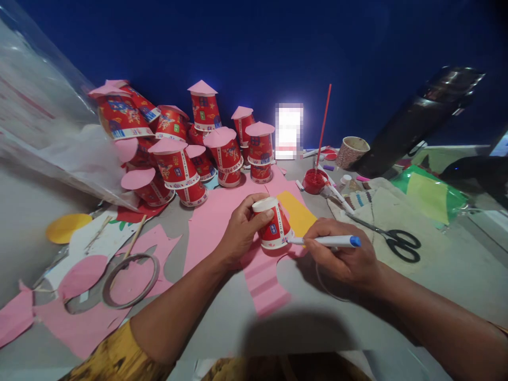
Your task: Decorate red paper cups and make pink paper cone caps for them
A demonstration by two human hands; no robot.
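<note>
Your left hand [243, 226] grips a red cup [266, 225], upside down, printed, tapering to a white base, above crinkled pink paper [264, 286]. Your right hand's fingers pinch a slim, smooth white marker [331, 241], tip at the cup's patterned rim. Stacked cups [178, 164] with pink paper cones behind; black-handled scissors [397, 239] on cloth, right; ring of tape [130, 280], left.

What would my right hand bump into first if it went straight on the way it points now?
Probably the red cup in your left hand: the marker in your right hand points at its lower edge, though whether the tip already touches is unclear.
</note>
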